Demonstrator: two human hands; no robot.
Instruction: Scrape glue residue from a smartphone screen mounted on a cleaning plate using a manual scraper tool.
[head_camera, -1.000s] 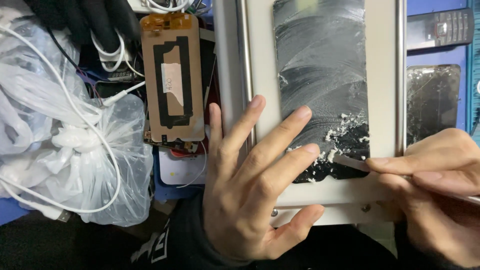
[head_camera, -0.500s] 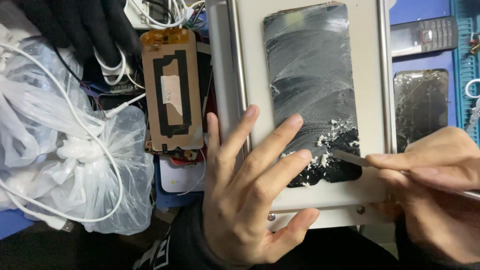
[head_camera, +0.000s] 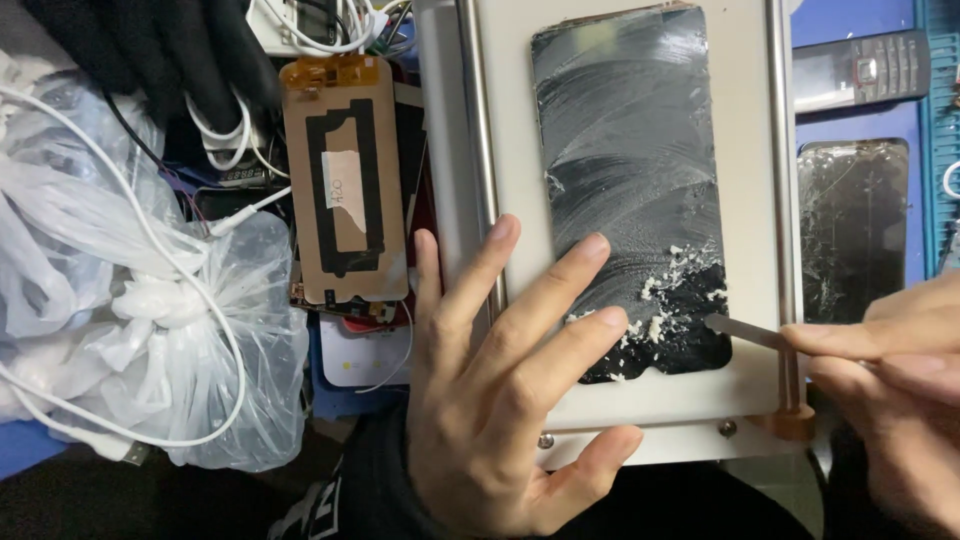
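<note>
From the head camera, we are pressing our left hand (head_camera: 500, 400), fingers spread flat, on the lower edge of the screen (head_camera: 630, 180) lying on the white plate (head_camera: 500, 150). Our right hand (head_camera: 890, 390) is pinched together on a thin scraper (head_camera: 745, 332), its tip now sitting at the screen's right edge, farther out than a second ago, with white crumbs (head_camera: 665, 295) piling beside it.

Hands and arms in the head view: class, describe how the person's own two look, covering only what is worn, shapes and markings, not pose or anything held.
Both hands are bare: no gloves, rings or watch show. The left hand has long fingers with short, trimmed nails, and comes out of a dark, black-looking sleeve with a bit of white print near the cuff. The right hand is cut off by the picture's edge; its wrist and any sleeve there cannot be made out.
</note>
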